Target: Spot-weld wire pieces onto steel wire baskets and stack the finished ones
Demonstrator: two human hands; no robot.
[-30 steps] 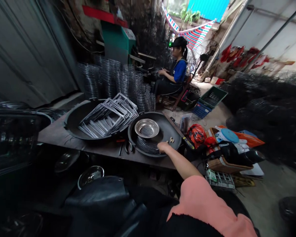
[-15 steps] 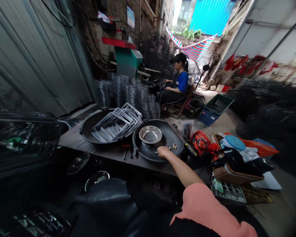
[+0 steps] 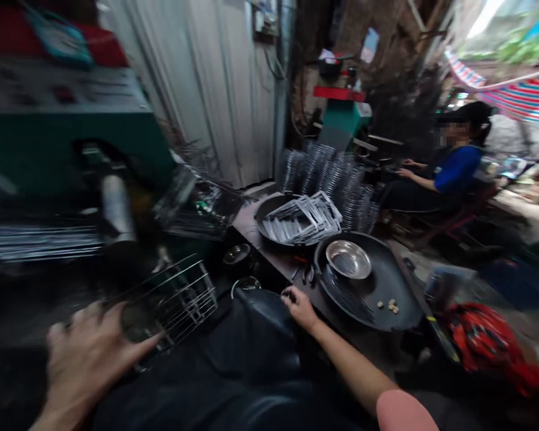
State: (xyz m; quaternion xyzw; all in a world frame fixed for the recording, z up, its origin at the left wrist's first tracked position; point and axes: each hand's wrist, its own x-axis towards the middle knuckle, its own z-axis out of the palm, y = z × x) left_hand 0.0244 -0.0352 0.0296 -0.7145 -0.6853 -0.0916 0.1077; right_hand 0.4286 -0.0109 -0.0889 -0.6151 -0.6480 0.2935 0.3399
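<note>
Plain salmon-pink short fabric sleeve (image 3: 404, 412), rounded hem, on right arm. Smooth black leather-like covering (image 3: 260, 347) over the lap: soft folds, dull bluish sheen. Left hand (image 3: 87, 353) bare, blurred; right hand (image 3: 302, 310) bare, forearm too.

The person shows two bare hands, one left hand (image 3: 90, 353) and one right hand (image 3: 302, 308). One wire basket (image 3: 191, 305) is near the left. Wide black pans (image 3: 390, 272) number two; metal bowls (image 3: 363, 263), three visible; pale small pieces (image 3: 392, 307), at least four; red-topped green machines (image 3: 341, 123), two; co-worker (image 3: 458, 164), one. Rectangular wire frames (image 3: 314, 221) and ring stacks (image 3: 327, 164) are several each; overlap and blur prevent exact counts.
</note>
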